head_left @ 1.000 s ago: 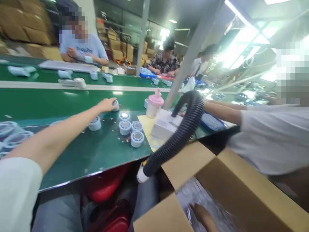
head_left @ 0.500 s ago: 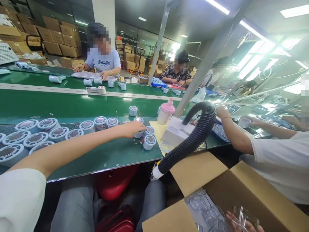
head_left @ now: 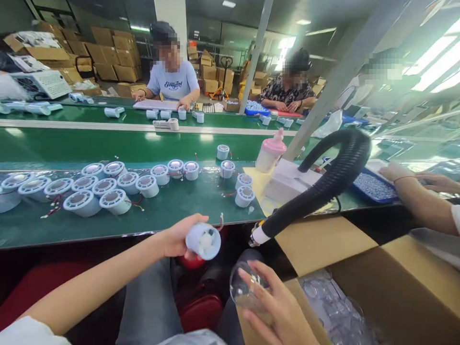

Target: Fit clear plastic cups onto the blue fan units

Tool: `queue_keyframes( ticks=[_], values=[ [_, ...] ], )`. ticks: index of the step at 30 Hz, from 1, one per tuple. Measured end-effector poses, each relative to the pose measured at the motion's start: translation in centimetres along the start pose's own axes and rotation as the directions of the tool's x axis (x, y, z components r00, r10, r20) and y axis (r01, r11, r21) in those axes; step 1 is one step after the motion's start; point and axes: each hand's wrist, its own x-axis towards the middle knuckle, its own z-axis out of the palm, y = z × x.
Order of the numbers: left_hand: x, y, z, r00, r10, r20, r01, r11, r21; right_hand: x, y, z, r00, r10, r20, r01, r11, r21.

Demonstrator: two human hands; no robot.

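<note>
My left hand (head_left: 177,235) grips a pale blue round fan housing (head_left: 203,240) with a red wire, held over my lap just in front of the table edge. My right hand (head_left: 278,306) holds a clear plastic round cover (head_left: 246,286) below and to the right of it. Several more pale blue housings (head_left: 104,184) lie in a loose row on the green table (head_left: 172,213), and three others (head_left: 244,189) sit near the yellow mat.
An open cardboard box (head_left: 381,282) with clear plastic parts stands at my right. A black ribbed hose (head_left: 323,184) arches over a white box (head_left: 291,177) and a pink-capped bottle (head_left: 270,152). A neighbour's arm (head_left: 417,199) reaches in from the right. Other people sit across the belt.
My left hand took a blue housing off the table and drew it back toward my lap. My right hand came up out of the box with a clear cover.
</note>
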Motion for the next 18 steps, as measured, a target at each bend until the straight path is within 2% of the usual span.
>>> queue_keyframes(
  ticks=[1,2,4,6,8,9,10,11,13,15,18],
  values=[
    [-0.4,-1.0,0.6,0.997,-0.059,0.046,0.057,0.997,0.047,1.4,-1.1,0.5,0.999,-0.047,0.0,0.047,0.993,-0.107],
    [-0.7,-1.8,1.2,0.994,-0.091,0.068,0.077,0.98,0.185,2.5,-1.8,0.9,0.999,-0.051,0.001,0.05,0.98,-0.192],
    [-1.6,-2.6,2.4,0.99,-0.082,0.112,0.019,0.877,0.481,3.8,-2.4,1.6,1.0,0.001,0.021,0.005,0.956,-0.292],
    [-2.5,-2.7,3.2,0.989,0.059,0.137,-0.142,0.646,0.75,4.1,-2.4,2.0,0.993,0.096,0.07,-0.071,0.953,-0.295],
    [-3.2,-2.7,3.8,0.952,0.27,0.143,-0.241,0.375,0.895,3.9,-2.1,2.1,0.976,0.172,0.135,-0.146,0.972,-0.185],
    [-3.3,-2.7,3.9,0.923,0.356,0.148,-0.258,0.284,0.924,3.7,-2.1,2.0,0.964,0.206,0.17,-0.191,0.977,-0.097],
    [-3.3,-2.9,4.0,0.899,0.415,0.143,-0.261,0.245,0.934,3.5,-2.1,1.8,0.95,0.239,0.201,-0.243,0.97,-0.001],
    [-3.2,-3.1,4.0,0.881,0.456,0.127,-0.264,0.251,0.931,3.4,-2.1,1.7,0.936,0.273,0.221,-0.298,0.95,0.091],
    [-2.8,-3.7,3.9,0.853,0.512,0.098,-0.297,0.322,0.899,3.3,-2.3,1.4,0.914,0.339,0.225,-0.387,0.894,0.226],
    [-2.2,-4.4,3.7,0.83,0.553,0.079,-0.334,0.378,0.863,3.5,-2.5,1.2,0.905,0.384,0.184,-0.424,0.853,0.306],
    [-1.4,-5.2,3.2,0.815,0.569,0.106,-0.377,0.384,0.843,3.7,-2.4,0.9,0.886,0.432,0.167,-0.461,0.789,0.406]
  ],
)
